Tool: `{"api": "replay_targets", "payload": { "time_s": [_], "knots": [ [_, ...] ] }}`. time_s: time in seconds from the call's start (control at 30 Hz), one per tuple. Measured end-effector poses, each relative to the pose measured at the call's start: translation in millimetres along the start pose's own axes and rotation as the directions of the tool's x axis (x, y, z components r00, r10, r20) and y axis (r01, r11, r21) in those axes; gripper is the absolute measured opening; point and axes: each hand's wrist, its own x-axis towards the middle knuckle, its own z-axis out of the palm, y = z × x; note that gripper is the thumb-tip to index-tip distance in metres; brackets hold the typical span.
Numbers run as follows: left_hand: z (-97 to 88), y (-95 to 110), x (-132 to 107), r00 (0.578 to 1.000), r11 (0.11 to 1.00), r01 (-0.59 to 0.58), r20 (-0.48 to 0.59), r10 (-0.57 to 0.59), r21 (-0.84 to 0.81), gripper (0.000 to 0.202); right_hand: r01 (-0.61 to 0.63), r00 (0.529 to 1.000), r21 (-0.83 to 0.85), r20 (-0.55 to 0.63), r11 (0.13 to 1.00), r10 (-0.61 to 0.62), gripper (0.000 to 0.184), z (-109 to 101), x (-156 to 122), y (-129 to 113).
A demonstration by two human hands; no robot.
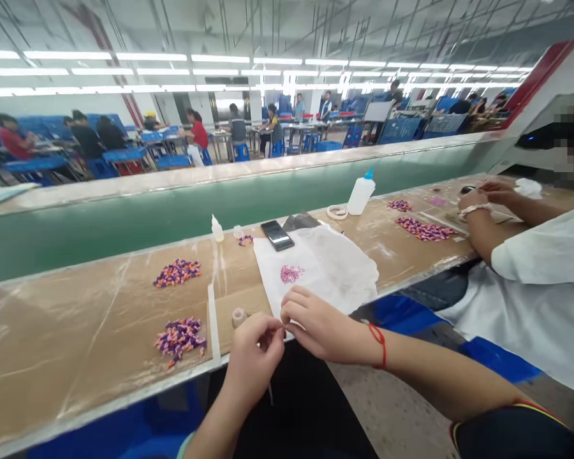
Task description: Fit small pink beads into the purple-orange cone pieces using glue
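Observation:
At the table's front edge, my left hand [257, 352] is closed in a pinch, thumb against forefinger. A tiny dark bit shows at its fingertips, too small to name. My right hand [318, 325] meets it from the right, fingers bent and tips together; what they hold is hidden. Just behind my left hand stands a small pale round container [239, 317]. Beyond my right hand, pink beads [291, 274] lie heaped on a white sheet [337, 258]. Left of my hands is a pile of small purple and orange pieces [179, 339].
A second purple-orange pile [176, 273], a small dropper bottle [217, 229], a phone [277, 235], a tape roll [337, 212] and a white blue-tipped bottle [361, 194] stand farther back. A green belt [138, 233] runs behind. At right, a co-worker's hands [483, 197] work near more piles.

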Motion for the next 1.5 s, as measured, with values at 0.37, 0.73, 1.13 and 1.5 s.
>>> {"api": "replay_targets", "payload": {
  "time_s": [0.37,0.73,1.13,1.5],
  "knots": [
    [-14.7,21.5,-20.7,0.98,0.952,0.201,0.038,-0.197,-0.233,0.032,0.201,0.957,-0.305,-0.141,0.931,-0.253,0.016,-1.2,0.8,-25.9],
    [-21.8,17.5,-27.6,0.858,0.648,0.513,0.302,-0.416,-0.563,0.057,0.521,0.788,-0.559,0.025,0.645,-0.615,0.027,-20.6,10.3,-33.9],
    [-46.0,46.8,-20.5,0.981,0.991,-0.113,-0.148,0.123,0.069,0.016,-0.068,0.98,0.476,-0.132,0.877,0.147,0.008,-21.6,21.7,-43.3],
    [-50.2,47.6,-19.8,0.972,0.965,-0.217,-0.053,0.227,0.149,0.018,-0.127,0.981,0.531,-0.059,0.838,0.186,0.008,-17.6,22.1,-45.4]
  ]
}}
